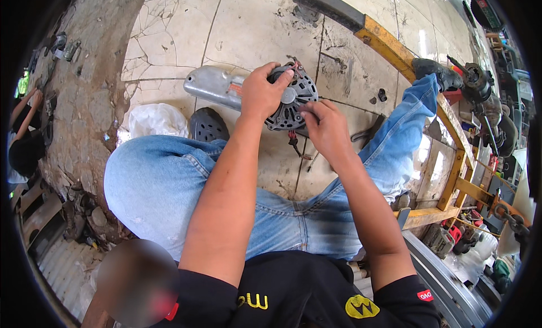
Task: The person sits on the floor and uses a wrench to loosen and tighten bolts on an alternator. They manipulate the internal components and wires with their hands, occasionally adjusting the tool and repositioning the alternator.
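Observation:
A grey alternator [289, 97] with a slotted round end housing sits on the tiled floor between my legs. My left hand [262, 92] is wrapped round its left side, with the thumb over the top edge. At the lower right of the housing, my right hand [326, 125] has its thumb and forefinger pinched together. Whatever may be between those fingertips is too small to make out. Wires with a dark red connector [292, 137] hang from the alternator's near side. Behind my left hand lies a smooth silver metal cover [210, 86], partly hidden.
A white plastic bag [157, 121] lies left of my dark clog [208, 125]. A yellow and black metal frame [387, 43] runs along the far right. Small dark parts [382, 95] lie on the tiles. Machine parts [480, 82] crowd the right edge. Another person [27, 136] is at far left.

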{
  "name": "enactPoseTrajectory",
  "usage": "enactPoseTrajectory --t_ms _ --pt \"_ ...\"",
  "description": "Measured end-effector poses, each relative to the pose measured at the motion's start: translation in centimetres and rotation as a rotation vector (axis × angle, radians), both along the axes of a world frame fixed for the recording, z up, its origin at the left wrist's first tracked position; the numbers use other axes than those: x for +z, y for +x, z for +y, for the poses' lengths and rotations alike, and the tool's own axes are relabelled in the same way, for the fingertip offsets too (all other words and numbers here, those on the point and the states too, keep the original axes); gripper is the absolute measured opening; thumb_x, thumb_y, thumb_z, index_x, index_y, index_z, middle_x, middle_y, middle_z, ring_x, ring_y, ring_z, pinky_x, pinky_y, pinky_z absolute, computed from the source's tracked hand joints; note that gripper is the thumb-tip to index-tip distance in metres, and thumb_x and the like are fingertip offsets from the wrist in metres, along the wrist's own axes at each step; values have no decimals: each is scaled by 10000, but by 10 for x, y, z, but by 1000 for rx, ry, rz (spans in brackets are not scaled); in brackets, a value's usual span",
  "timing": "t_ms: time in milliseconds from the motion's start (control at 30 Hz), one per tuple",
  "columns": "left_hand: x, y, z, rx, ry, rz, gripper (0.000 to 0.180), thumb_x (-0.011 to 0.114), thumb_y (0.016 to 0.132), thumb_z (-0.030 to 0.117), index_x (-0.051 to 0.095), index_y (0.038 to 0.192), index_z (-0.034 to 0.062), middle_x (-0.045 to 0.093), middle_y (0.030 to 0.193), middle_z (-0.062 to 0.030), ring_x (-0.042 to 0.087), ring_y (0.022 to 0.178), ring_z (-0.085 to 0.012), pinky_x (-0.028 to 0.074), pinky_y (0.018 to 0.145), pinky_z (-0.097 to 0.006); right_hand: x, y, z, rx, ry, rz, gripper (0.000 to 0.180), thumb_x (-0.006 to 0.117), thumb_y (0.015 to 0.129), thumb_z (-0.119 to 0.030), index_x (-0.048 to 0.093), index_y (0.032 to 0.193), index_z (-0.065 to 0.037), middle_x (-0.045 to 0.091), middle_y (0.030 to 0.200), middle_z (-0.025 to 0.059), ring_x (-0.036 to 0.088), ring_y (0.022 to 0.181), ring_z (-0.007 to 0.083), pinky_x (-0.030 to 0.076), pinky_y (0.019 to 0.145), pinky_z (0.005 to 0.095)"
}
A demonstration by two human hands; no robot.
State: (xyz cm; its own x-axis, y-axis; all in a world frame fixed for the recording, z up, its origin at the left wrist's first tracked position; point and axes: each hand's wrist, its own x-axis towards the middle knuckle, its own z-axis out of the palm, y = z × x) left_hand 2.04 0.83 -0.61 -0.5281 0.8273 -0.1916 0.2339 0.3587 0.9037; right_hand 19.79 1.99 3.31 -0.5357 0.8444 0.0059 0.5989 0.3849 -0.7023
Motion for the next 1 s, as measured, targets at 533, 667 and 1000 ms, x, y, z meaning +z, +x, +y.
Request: enactPoseTrajectory --t_ms 533,667,1000 --pt "-1 -1 0 -55 -50 25 564 746 856 447 679 1196 2 720 1080 -201 693 1002 -271 516 900 -345 9 -2 9 211 88 -180 138 669 817 -50 694 950 -71 618 905 118 624 879 341 519 753 446" --pt "-3 -1 3 -42 -7 -21 563 752 837 427 681 1168 -23 701 1082 -240 683 1008 -336 520 892 -381 4 -14 10 292 175 -167 133 659 822 -50 691 950 -74 613 898 113 623 876 341 520 748 449" --pt "-1 0 2 -27 5 1 581 764 826 424 677 1155 -47 696 1079 -253 679 1007 -368 524 881 -397 3 -9 6 238 186 -158 140 663 829 -57 683 966 -74 607 896 123 625 848 354 518 730 457"
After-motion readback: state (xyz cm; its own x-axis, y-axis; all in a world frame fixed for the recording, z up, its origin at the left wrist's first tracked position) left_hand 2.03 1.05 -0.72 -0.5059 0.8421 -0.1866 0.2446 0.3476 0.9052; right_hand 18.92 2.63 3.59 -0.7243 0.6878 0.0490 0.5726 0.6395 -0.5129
